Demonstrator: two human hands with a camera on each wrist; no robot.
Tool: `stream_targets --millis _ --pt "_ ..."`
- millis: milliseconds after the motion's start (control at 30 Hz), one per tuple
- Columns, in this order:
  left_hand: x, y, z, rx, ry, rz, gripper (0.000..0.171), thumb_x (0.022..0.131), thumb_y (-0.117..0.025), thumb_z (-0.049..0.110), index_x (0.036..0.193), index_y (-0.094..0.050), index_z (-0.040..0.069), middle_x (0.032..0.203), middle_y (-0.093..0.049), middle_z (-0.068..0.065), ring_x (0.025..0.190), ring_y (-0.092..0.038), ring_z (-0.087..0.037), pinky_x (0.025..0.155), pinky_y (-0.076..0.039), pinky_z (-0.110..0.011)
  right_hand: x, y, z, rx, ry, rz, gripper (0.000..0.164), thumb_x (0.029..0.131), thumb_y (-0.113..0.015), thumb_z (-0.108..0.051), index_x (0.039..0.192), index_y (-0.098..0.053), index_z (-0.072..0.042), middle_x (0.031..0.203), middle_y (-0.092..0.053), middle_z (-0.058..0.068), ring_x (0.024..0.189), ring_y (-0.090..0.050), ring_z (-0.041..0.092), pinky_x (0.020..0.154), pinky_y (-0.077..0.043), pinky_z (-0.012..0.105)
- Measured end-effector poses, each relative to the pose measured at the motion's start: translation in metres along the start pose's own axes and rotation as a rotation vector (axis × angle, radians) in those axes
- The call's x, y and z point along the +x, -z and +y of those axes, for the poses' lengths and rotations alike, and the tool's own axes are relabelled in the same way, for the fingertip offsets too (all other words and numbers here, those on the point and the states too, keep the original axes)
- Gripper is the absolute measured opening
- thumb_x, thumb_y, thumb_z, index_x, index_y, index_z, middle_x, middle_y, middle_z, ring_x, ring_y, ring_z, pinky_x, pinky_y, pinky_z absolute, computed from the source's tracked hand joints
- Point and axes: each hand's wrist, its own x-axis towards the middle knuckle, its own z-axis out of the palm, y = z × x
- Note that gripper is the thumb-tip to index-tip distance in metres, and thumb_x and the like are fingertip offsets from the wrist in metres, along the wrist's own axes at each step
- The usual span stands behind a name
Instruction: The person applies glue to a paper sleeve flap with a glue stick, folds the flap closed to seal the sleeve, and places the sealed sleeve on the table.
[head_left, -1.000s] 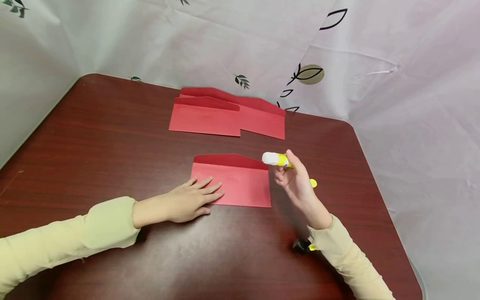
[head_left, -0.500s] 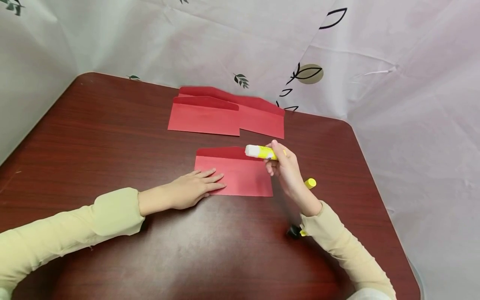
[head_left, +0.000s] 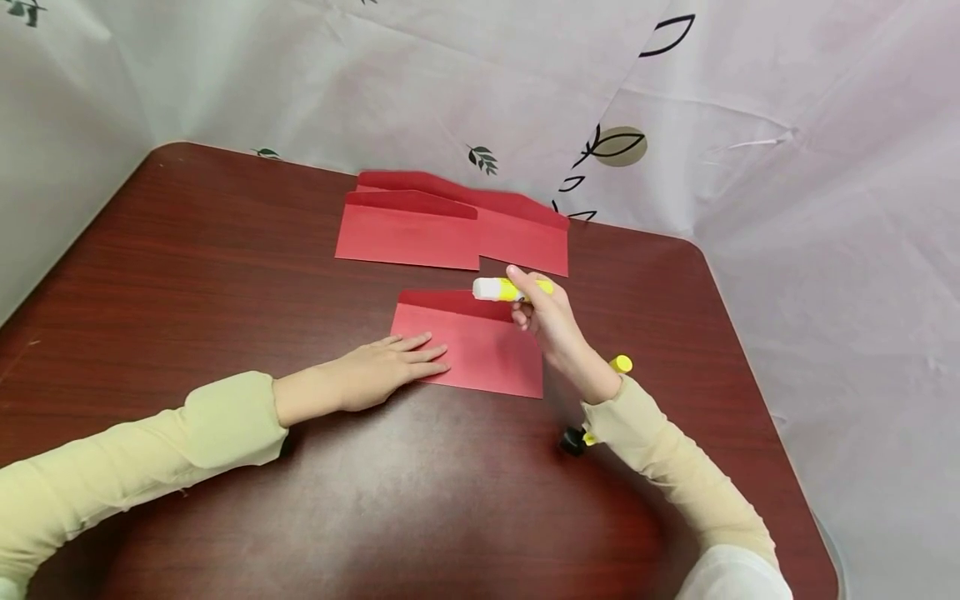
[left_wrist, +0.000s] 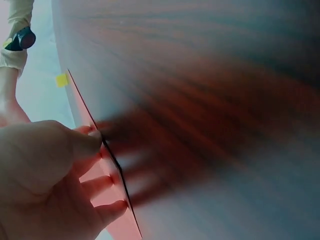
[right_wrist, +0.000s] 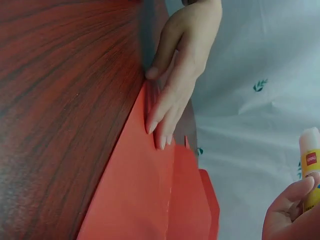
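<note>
A red envelope (head_left: 491, 354) lies on the table with its flap unfolded away from me. My left hand (head_left: 378, 372) rests on its left part, the fingers spread and fairly straight. In the left wrist view the thumb (left_wrist: 82, 142) is at the envelope's near edge. My right hand (head_left: 555, 325) grips a yellow glue stick (head_left: 508, 289), its white end pointing left above the flap. The right wrist view shows the glue stick (right_wrist: 311, 160) raised well off the paper. Some of the flap's right side is hidden behind the right hand.
Several more red envelopes (head_left: 408, 237) overlap at the back of the brown table (head_left: 225, 250), flaps unfolded. A yellow cap (head_left: 621, 364) stands right of my right wrist. A patterned pale curtain (head_left: 420, 83) hangs behind the table.
My right hand has carried the glue stick left, from beside the envelope to above its flap. The envelope and my left hand have shifted slightly away from me.
</note>
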Motion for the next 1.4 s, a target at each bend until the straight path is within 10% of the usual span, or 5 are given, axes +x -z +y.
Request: stream_targets --millis 333,833,1400 --pt "-0.001 -0.004 -0.001 -0.004 0.023 0.014 0.046 0.097 -0.049 0.008 0.143 -0.048 0.014 0.149 -0.043 -0.013 0.140 -0.035 -0.038 0.107 -0.035 -0.059 0.018 -0.019 0.005 -0.270 0.218 -0.028 0.015 0.089 -0.067 -0.025 0.091 -0.057 -0.013 0.060 -0.052 0.001 0.045 -0.042 0.012 0.046 -0.040 0.020" --pt "0.001 -0.004 0.000 0.034 0.002 0.063 0.047 0.093 -0.057 0.005 0.140 -0.051 0.012 0.146 -0.047 -0.014 0.137 -0.041 -0.039 0.107 -0.038 -0.056 0.053 -0.072 0.013 -1.255 0.770 -0.231 0.030 0.088 -0.067 -0.038 0.084 -0.054 -0.012 0.060 -0.057 -0.003 0.050 -0.051 0.008 0.050 -0.040 0.021" --pt "0.002 -0.001 0.002 0.022 0.045 0.003 0.046 0.096 -0.056 0.023 0.141 -0.050 0.016 0.149 -0.044 -0.010 0.141 -0.036 -0.035 0.110 -0.033 -0.056 0.062 -0.101 0.026 -1.530 0.924 -0.354 0.026 0.091 -0.061 -0.035 0.089 -0.055 -0.010 0.067 -0.061 -0.001 0.056 -0.057 0.013 0.051 -0.047 0.024"
